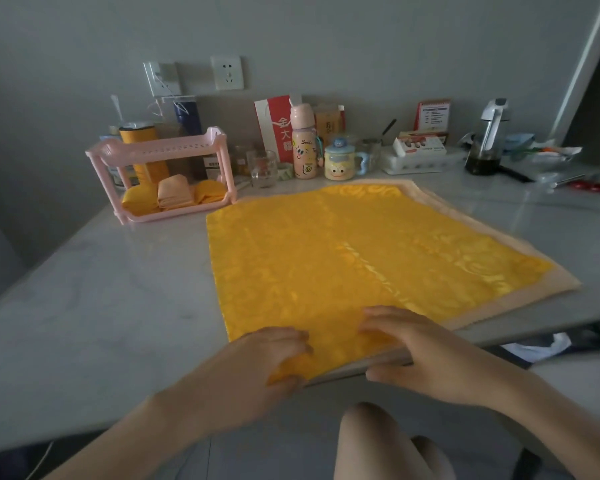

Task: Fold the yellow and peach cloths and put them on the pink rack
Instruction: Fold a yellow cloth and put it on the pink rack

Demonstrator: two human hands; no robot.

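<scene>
Left hand (274, 362) and right hand (406, 344) pinch the near edge of the yellow cloth (361, 251), spread over the peach cloth (565, 285); fold 1 likely needs that edge carried to the far side.

A yellow cloth (361, 258) lies spread flat on a peach cloth (541, 288), which shows along the far and right edges, both on the table (101, 289). The left hand (271, 358) pinches the yellow cloth's near edge, bunching it. The right hand (416, 351) grips the same edge just beside it, fingers on top and thumb below. Behind and to the left stands the rack (174, 147), with folded cloths (175, 194), yellow and peach, on its lower shelf.
</scene>
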